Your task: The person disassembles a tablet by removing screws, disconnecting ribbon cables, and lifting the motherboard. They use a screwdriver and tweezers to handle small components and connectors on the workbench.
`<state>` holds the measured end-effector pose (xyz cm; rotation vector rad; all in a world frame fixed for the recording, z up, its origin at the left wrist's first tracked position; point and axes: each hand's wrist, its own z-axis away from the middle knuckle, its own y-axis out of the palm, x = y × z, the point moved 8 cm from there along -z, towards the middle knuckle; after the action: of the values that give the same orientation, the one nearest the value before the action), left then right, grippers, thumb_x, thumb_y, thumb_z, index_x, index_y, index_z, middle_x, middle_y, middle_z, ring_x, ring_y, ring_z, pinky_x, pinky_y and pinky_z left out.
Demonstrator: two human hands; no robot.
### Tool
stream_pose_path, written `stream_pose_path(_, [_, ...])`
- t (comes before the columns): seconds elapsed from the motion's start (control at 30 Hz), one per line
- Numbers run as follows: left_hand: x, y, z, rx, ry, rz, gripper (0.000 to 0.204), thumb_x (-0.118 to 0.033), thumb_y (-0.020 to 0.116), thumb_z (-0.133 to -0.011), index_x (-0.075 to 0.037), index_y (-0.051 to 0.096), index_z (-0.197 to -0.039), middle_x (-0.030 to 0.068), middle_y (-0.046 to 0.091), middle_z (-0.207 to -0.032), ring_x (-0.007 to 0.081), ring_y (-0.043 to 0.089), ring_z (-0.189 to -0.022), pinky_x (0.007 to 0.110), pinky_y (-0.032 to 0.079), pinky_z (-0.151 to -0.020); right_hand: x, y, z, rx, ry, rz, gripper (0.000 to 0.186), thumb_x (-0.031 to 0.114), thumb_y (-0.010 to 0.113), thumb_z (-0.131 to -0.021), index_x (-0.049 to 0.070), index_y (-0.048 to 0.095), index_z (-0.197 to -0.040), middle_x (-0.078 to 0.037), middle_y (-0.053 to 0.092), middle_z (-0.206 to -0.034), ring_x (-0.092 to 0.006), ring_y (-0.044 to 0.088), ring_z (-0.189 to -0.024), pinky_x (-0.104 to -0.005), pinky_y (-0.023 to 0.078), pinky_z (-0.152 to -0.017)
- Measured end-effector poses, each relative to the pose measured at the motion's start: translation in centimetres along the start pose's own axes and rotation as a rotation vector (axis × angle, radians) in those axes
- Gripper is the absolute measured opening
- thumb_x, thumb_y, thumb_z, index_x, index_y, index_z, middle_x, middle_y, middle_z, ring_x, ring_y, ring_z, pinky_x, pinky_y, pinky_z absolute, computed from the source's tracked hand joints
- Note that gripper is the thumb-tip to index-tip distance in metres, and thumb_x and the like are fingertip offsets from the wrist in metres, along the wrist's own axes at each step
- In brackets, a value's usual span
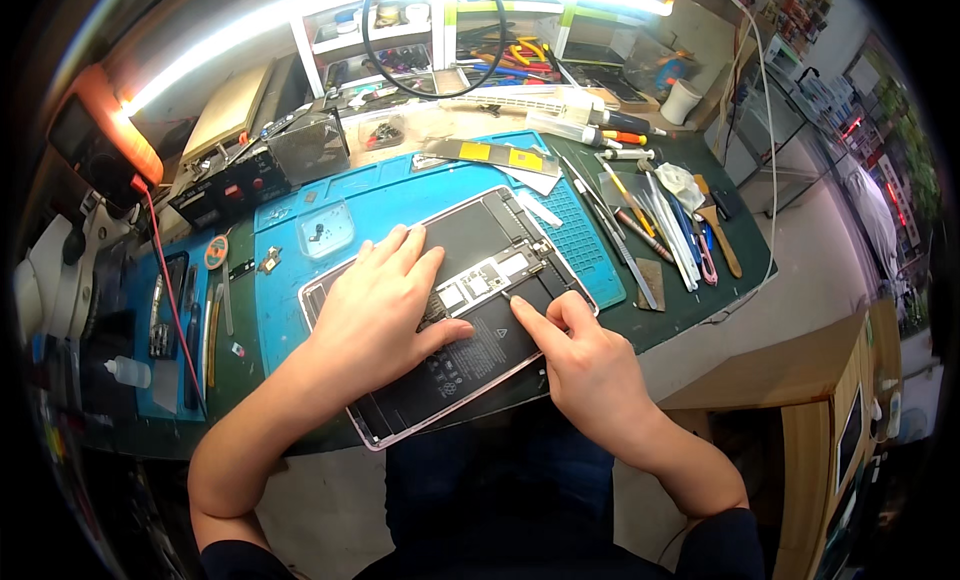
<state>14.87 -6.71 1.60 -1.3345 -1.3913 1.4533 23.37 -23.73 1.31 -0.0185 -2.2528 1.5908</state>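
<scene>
A blue mat [280, 315] lay partly under the opened tablet [495, 340]. The left hand [385, 295] rested spread across the tablet; the right hand [590, 365] was curled, forefinger [540, 328] extended beside the circuit board [485, 283], and whether it pinched anything I couldn't tell.

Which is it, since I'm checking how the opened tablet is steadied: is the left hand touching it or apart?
Touching: the head view shows the left hand laid palm-down across the opened tablet, its fingers spread.
</scene>
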Motion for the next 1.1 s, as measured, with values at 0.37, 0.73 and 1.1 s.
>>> stream_pose_path(0.37, [-0.2, 0.4, 0.1, 0.014, -0.003, -0.005, 0.088, -0.054, 0.083, -0.093, 0.007, 0.058, -0.152, 0.0304, 0.050, -0.165, 0.0445, 0.044, -0.158, 0.055, 0.038, -0.129, 0.5, 0.3, -0.8, 0.031, -0.044, 0.042, 0.052, -0.002, 0.069, -0.088, 0.002, 0.070, -0.140, -0.010, 0.060, -0.105, -0.0257, 0.074, -0.075, -0.0362, 0.062, -0.066])
stream_pose_path(0.73, [1.1, -1.6, -0.3, 0.031, 0.012, 0.088, 0.066, -0.048, 0.072, -0.104, 0.005, 0.065, -0.142, 0.0279, 0.065, -0.149, 0.0423, 0.060, -0.142, 0.048, 0.049, -0.118, 0.7, -0.4, 0.3, -0.006, -0.099, 0.036, 0.051, 0.000, 0.070, -0.089, 0.003, 0.072, -0.140, -0.008, 0.059, -0.102, -0.0227, 0.073, -0.073, -0.0349, 0.061, -0.063])
stream_pose_path(1.1, [4.0, -2.0, -1.2, 0.011, 0.006, 0.215, 0.030, -0.012, 0.061, -0.108, -0.006, 0.073, -0.135, 0.0194, 0.077, -0.131, 0.0393, 0.072, -0.123, 0.046, 0.056, -0.106, 1.5, 0.5, -0.9, 0.057, -0.162, 0.037, 0.055, -0.003, 0.069, -0.086, 0.004, 0.072, -0.140, -0.008, 0.057, -0.100, -0.0227, 0.070, -0.071, -0.0357, 0.060, -0.062])
